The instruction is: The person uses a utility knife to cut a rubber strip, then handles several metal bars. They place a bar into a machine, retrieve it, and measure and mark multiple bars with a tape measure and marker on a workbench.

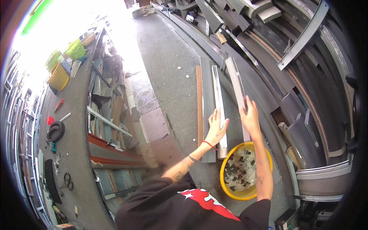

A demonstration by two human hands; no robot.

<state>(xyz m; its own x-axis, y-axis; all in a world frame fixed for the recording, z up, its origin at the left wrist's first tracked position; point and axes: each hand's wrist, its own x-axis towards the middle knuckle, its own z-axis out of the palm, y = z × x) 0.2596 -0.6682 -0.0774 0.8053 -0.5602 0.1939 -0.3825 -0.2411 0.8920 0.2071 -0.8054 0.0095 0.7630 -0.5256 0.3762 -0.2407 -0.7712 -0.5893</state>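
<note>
Silver strip [218, 90]: we lay the left hand [216, 130] over it, fingers apart, likely for steadying; the right hand [250, 119] clamps its fingers on the pale strip [234, 78], likely for control.

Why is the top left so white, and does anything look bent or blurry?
Head view: strong light, perhaps daylight, blows out the upper left and glares off the floor; head view: fisheye lens curves the long strips at right and leaves corners dark; head view: left hand, right hand and pale strip read fairly clearly, without obvious blur.
</note>
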